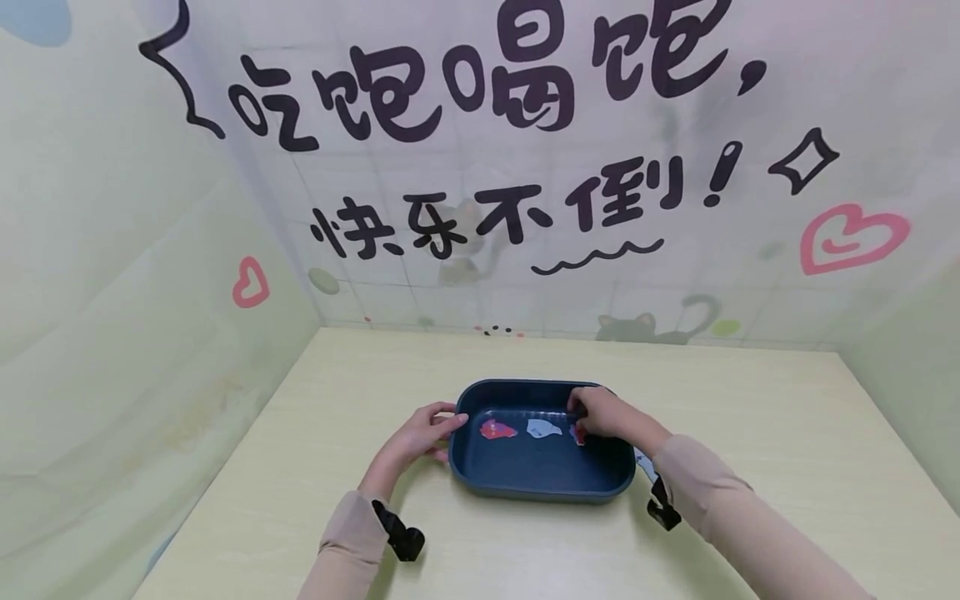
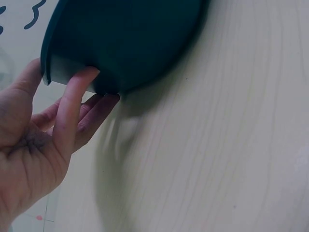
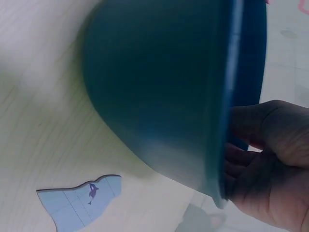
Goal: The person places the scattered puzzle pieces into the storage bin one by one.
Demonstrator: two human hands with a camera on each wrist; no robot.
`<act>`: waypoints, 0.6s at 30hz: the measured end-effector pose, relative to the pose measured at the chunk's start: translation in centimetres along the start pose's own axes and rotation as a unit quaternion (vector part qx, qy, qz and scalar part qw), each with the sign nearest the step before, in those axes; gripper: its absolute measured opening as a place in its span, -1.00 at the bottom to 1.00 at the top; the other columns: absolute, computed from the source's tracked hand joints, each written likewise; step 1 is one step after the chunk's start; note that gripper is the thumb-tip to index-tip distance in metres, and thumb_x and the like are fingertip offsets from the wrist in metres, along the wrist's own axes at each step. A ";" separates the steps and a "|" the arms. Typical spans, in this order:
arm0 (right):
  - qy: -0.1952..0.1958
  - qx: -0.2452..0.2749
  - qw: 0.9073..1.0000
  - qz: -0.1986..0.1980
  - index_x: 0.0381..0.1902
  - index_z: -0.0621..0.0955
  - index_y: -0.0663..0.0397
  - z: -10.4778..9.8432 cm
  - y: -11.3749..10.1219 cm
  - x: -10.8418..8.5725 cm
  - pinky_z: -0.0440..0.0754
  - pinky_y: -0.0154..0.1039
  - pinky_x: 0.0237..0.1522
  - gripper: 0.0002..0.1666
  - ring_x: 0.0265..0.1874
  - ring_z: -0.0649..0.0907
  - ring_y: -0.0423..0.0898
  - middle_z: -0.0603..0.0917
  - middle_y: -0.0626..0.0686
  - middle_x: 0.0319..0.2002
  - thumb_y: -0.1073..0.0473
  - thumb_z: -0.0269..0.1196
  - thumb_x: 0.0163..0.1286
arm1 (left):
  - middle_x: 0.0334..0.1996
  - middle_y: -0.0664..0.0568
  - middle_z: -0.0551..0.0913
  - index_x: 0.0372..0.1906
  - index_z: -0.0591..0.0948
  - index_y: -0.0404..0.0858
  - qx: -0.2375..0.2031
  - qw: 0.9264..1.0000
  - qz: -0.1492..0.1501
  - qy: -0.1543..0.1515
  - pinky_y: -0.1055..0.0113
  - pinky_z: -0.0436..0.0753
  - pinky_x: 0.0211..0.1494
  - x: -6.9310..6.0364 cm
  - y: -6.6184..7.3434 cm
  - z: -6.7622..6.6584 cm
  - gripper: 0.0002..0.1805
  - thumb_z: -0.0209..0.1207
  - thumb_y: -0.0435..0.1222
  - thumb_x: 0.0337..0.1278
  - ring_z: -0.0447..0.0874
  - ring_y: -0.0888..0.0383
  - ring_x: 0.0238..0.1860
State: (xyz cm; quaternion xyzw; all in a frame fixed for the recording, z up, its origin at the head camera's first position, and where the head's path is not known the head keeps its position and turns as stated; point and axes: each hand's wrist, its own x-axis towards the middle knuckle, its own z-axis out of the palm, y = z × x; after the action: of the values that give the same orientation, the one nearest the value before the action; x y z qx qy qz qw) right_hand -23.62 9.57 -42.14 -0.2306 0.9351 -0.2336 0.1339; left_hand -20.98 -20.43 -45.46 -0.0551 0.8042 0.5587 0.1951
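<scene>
The right hand (image 1: 603,412) reaches into the right end of a dark blue tray (image 1: 540,477), fingers bent down over a red and purple piece (image 1: 578,434); they hide much of it, so I cannot tell whether they pinch it or only touch it. The left hand (image 1: 420,435) grips the tray's left end, thumb over the rim, the other fingers partly spread against the outer wall.

The 3 pieces in the tray, including a pale blue piece (image 1: 543,428) in the middle and a red piece (image 1: 498,429) to its left, look thin, flat, stiff and very light. They probably slide on the smooth floor; pinching opposite edges should suit them best. The tray looks like rigid, light plastic, slick but sturdy, best taken by its rim at the 2 short ends.

Outside, near the tray's right end, a whale-printed piece (image 3: 79,200) lies flat on the counter (image 1: 525,550), which has a pale wood grain. Beyond stands a printed backdrop (image 1: 420,292) with 2 lines of black characters; a pale green sheet (image 1: 112,208) hangs at the left.
</scene>
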 end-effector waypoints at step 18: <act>0.135 0.086 0.987 -0.009 -0.25 0.56 0.30 -2.5 2.2 -2.5 0.54 -0.23 -0.35 -0.82 -0.43 0.55 -0.08 0.59 0.13 -0.42 0.30 0.21 0.20 | -0.06 -0.14 0.61 0.19 0.37 -0.28 0.001 1.000 0.003 0.002 0.35 0.64 -0.50 -0.1 0.1 -0.1 -0.33 0.17 0.04 0.06 0.64 0.14 -0.23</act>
State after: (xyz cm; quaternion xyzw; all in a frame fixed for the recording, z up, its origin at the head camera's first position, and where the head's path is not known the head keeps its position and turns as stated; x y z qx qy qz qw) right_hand -23.15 13.48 -40.79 -0.1925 0.9190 -0.3433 0.0233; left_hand -20.91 -20.44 -45.27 -0.0537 0.8054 0.5582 0.1921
